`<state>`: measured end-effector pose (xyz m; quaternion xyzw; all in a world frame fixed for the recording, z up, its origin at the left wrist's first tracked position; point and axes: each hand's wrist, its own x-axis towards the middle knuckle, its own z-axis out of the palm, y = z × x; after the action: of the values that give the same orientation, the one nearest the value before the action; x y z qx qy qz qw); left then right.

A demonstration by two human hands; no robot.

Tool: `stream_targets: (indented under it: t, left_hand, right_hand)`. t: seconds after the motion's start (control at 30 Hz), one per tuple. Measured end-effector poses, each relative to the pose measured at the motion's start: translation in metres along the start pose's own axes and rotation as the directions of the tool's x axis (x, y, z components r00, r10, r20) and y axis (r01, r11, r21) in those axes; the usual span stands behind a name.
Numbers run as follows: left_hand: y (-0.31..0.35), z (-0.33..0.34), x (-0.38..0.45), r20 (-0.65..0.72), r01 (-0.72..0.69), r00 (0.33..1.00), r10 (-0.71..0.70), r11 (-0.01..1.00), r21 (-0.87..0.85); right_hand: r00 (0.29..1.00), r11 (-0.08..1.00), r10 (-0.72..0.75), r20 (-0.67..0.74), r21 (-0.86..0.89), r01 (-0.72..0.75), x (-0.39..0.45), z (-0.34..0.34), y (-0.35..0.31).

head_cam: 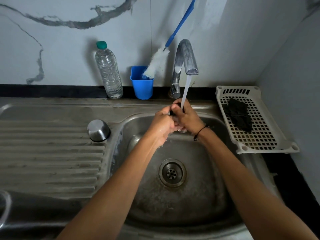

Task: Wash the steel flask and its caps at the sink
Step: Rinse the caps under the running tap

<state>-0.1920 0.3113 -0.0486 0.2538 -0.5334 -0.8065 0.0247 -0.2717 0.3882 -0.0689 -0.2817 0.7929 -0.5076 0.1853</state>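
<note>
Both my hands are together under the running water over the sink basin [199, 196]. My left hand [161, 124] and my right hand [186, 118] curl round a small black cap [172, 113], almost hidden between the fingers. Water falls from the tap [186, 56] onto my right hand. A steel cup-shaped cap [98, 130] stands upside down on the ribbed drainboard [48, 153], left of the basin. At the bottom left edge a curved steel rim [4, 210] shows; I cannot tell what it is.
At the back stand a clear plastic bottle [108, 71] with a green lid and a blue cup [142, 84] holding a white bottle brush [157, 63] with a blue handle. A white perforated tray [259, 135] with a dark scrubber [239, 115] sits right of the basin.
</note>
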Motion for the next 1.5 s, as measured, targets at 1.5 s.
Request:
stream_targets:
  t: [1.5]
  left_hand:
    - [-0.005,-0.003,-0.005,-0.080,0.018,0.996,-0.048,0.940,-0.341]
  right_hand:
    - [0.960,0.921,0.068,0.272,0.352,-0.166,0.002,-0.017,0.002]
